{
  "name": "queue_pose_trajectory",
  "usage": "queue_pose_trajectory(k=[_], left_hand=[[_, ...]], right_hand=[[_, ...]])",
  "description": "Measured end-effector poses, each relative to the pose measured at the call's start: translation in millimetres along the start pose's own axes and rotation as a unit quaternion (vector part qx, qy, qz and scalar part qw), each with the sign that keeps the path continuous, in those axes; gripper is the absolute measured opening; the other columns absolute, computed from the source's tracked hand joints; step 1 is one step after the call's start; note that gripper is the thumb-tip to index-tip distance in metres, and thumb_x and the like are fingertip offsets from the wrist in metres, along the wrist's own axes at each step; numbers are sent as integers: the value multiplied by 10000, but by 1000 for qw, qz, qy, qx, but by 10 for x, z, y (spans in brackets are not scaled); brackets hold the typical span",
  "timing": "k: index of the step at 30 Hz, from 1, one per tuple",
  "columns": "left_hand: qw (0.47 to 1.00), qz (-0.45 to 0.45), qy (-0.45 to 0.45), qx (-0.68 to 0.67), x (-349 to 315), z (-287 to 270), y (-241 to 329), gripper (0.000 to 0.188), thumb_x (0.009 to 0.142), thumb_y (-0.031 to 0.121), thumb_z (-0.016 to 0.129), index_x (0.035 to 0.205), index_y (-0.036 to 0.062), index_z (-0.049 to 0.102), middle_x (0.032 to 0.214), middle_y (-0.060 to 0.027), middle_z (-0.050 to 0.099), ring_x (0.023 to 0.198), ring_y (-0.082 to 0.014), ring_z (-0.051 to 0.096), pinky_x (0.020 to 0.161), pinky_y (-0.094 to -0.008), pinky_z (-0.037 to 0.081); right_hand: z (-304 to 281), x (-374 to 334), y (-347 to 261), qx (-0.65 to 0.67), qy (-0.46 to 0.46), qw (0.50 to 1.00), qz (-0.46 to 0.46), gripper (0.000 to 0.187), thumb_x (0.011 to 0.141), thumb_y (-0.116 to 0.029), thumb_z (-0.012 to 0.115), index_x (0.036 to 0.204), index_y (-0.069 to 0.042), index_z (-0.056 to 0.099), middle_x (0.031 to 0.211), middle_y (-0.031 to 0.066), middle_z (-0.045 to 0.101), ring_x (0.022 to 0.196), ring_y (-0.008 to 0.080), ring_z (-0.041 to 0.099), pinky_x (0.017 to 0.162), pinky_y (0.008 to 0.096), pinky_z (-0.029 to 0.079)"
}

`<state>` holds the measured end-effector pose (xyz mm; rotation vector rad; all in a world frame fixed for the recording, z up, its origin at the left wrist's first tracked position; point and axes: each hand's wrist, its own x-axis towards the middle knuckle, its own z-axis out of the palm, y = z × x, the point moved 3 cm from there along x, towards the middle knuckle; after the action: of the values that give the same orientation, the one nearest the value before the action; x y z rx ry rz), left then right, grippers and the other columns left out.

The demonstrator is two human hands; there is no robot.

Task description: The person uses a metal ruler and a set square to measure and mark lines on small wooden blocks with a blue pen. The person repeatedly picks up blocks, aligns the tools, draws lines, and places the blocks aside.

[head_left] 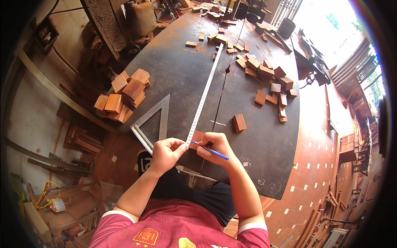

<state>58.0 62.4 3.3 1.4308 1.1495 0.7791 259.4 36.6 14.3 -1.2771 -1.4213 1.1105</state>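
A long steel ruler (202, 101) stretches from my hands toward the far side of the dark table. My left hand (166, 153) pinches its near end between thumb and fingertips. In my right hand (215, 148) is a blue pen (216, 153), its tip close to the ruler's edge. Partly covered by the ruler and my right fingers, a reddish wooden block (198, 137) lies at the table's near side. A metal triangle square (163, 120) rests left of the ruler, its lower end by my left hand. One loose wooden block (239, 123) sits to the right.
Wooden blocks are stacked at the table's left edge (133, 89). Many more blocks (264, 72) are scattered at the right and far side. A narrow slot (222, 89) runs along the tabletop (264, 153). Sawdust dusts the far part.
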Motion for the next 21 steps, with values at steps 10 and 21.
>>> queue_pose_trajectory(k=[10, 21], left_hand=[[1000, 1, -3, -11, 1, -2, -14, 115, 922, 55, 735, 979, -45, 742, 849, -68, 752, 757, -77, 686, 702, -224, 548], [1000, -5, -1, -10, -4, 3, -3, 110, 924, 52, 730, 981, -42, 742, 857, -69, 754, 753, -77, 686, 700, -222, 550]], right_hand=[[1, -1, -33, -4, 7, 1000, -4, 167, 765, -40, 747, 743, 37, 601, 662, 77, 628, 655, 71, 601, 568, 276, 486], [-1, 16, -49, -47, 83, 995, -39, 177, 823, -52, 751, 782, 26, 598, 655, 84, 645, 653, 56, 599, 562, 270, 489]])
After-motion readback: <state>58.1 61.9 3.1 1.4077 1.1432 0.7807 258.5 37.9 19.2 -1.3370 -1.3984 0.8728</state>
